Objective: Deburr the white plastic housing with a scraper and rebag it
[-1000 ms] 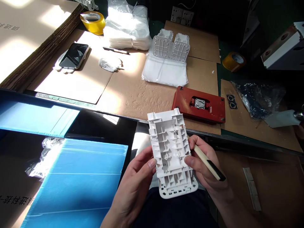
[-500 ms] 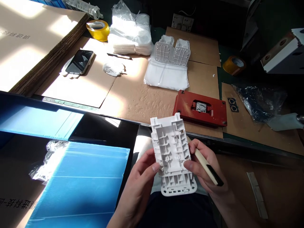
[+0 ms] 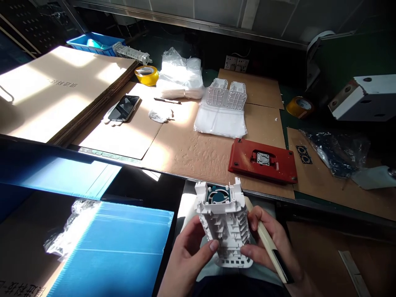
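Observation:
Over my lap, a white plastic housing (image 3: 230, 227) with ribs inside is held between both hands. Its far end is raised and has a square opening with a dark round fan-like grille (image 3: 219, 195). My left hand (image 3: 193, 251) grips the left side, thumb on the inner edge. My right hand (image 3: 269, 239) holds the right side with thumb and fingers. Tucked in that same hand is a slim cream tool (image 3: 269, 243) with a black section near its lower end; its tip is hidden behind the housing.
Beyond the table edge lies a red fixture (image 3: 262, 161) with a small metal square in it. Two white housings (image 3: 227, 94) stand on plastic bags (image 3: 220, 123). A phone (image 3: 124, 108), yellow tape (image 3: 146, 75) and stacked cardboard (image 3: 71, 95) are left; blue sheets (image 3: 120, 243) lie lower left.
The housing has tipped, so its far end and the dark grille now show. Both hands keep their hold. The view has lifted, bringing more of the table's back into sight.

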`<state>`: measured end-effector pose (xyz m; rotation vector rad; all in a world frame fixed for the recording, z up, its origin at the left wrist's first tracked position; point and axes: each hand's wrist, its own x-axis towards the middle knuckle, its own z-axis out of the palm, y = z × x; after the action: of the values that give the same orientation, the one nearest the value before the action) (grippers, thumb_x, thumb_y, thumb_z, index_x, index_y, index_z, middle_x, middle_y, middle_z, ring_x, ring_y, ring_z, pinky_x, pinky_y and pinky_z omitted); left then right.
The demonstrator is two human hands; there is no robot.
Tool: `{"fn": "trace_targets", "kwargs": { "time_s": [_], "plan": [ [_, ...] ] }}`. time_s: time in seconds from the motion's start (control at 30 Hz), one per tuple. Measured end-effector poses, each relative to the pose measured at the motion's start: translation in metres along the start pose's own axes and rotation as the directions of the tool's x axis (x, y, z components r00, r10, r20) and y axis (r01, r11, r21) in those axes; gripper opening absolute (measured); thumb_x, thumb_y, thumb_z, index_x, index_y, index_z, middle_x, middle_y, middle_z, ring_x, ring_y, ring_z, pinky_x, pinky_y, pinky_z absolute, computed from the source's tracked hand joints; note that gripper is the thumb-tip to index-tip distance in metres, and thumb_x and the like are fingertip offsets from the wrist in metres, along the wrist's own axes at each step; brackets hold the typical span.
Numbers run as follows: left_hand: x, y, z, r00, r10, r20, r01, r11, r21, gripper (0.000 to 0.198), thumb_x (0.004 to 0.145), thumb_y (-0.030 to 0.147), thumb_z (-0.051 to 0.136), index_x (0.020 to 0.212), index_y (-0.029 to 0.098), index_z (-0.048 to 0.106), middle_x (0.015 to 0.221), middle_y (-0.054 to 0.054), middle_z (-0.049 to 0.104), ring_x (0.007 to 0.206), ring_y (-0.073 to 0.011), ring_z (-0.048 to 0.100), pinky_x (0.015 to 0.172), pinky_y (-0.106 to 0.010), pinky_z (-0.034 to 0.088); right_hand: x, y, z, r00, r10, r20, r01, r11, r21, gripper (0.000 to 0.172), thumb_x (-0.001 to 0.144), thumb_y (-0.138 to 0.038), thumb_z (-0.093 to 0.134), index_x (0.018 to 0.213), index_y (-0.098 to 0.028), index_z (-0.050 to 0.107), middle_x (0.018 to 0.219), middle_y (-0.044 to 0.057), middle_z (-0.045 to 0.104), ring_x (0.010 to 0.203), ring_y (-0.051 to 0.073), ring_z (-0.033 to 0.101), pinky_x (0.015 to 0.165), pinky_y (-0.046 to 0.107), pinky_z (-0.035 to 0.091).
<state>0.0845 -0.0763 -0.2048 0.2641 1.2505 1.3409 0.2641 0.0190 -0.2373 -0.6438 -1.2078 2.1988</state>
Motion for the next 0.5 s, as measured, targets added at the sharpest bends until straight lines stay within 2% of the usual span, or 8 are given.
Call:
{"fn": "trace_targets", "kwargs": {
  "time_s": [0.13,0.2,0.3,0.33,0.4,0.43,0.5],
  "plan": [
    [-0.002,0.002,0.005,0.999,0.024,-0.048,-0.024,1.0,-0.007,0.054,0.082,0.041,0.084,0.128,0.02,0.065,0.138,-0.01,0.06,0.132,-0.0275,0.054,0.113,-0.04,0.043,0.002,0.0,0.007,1.0,-0.025,0.009,0.026,0.999,-0.046,0.041,0.089,-0.017,0.076,0.099,-0.018,0.036,0.099,0.0,0.049,0.086,0.01,0.044,0.074,0.022,0.036],
    [-0.002,0.002,0.007,0.997,0.02,-0.08,-0.018,0.999,0.034,0.057,0.085,0.047,0.08,0.128,0.016,0.062,0.135,-0.013,0.061,0.125,-0.026,0.058,0.111,-0.039,0.043,0.0,0.001,0.011,0.999,0.029,-0.041,-0.03,0.999,-0.039,0.044,0.085,-0.02,0.08,0.098,-0.017,0.037,0.11,0.002,0.055,0.089,0.011,0.049,0.076,0.023,0.038],
    [-0.001,0.003,0.008,0.994,-0.033,-0.106,0.037,0.999,0.029,0.072,0.083,0.055,0.08,0.132,0.011,0.051,0.128,-0.018,0.063,0.115,-0.0274,0.062,0.099,-0.038,0.048,-0.004,0.001,0.007,0.994,0.109,-0.021,-0.11,0.992,-0.054,0.047,0.084,-0.029,0.082,0.102,-0.019,0.04,0.133,0.007,0.055,0.096,0.014,0.055,0.081,0.026,0.042],
    [-0.001,0.004,0.008,0.991,-0.074,-0.11,0.075,0.997,0.002,0.081,0.08,0.058,0.082,0.135,0.01,0.046,0.128,-0.02,0.063,0.114,-0.0284,0.063,0.095,-0.037,0.05,-0.005,-0.001,0.004,0.997,0.074,-0.036,-0.077,0.992,-0.097,0.043,0.087,-0.032,0.079,0.105,-0.02,0.042,0.139,0.007,0.054,0.106,0.017,0.057,0.089,0.029,0.045],
    [-0.002,0.007,0.008,0.98,-0.158,-0.124,0.154,0.987,-0.041,0.096,0.073,0.063,0.085,0.139,0.009,0.04,0.127,-0.023,0.063,0.113,-0.0305,0.065,0.091,-0.037,0.053,-0.002,-0.011,-0.004,0.986,-0.103,-0.134,0.065,0.963,-0.26,0.032,0.096,-0.033,0.071,0.107,-0.022,0.044,0.14,0.006,0.057,0.127,0.021,0.058,0.11,0.038,0.043],
    [-0.003,0.008,0.009,0.974,-0.18,-0.135,0.176,0.983,-0.046,0.1,0.07,0.064,0.087,0.139,0.009,0.041,0.127,-0.023,0.063,0.114,-0.0315,0.065,0.092,-0.038,0.055,0.002,-0.018,-0.008,0.957,-0.211,-0.2,0.125,0.919,-0.374,0.026,0.099,-0.031,0.068,0.107,-0.021,0.044,0.138,0.005,0.06,0.13,0.021,0.058,0.115,0.041,0.041],
    [-0.006,0.012,0.013,0.965,-0.202,-0.165,0.195,0.979,-0.06,0.103,0.064,0.064,0.09,0.138,0.009,0.046,0.131,-0.023,0.062,0.115,-0.0325,0.065,0.096,-0.04,0.055,0.012,-0.038,-0.011,0.904,-0.35,-0.245,0.163,0.812,-0.56,0.025,0.101,-0.026,0.066,0.104,-0.02,0.042,0.13,0.004,0.066,0.125,0.02,0.062,0.111,0.04,0.046]
  ]
}}
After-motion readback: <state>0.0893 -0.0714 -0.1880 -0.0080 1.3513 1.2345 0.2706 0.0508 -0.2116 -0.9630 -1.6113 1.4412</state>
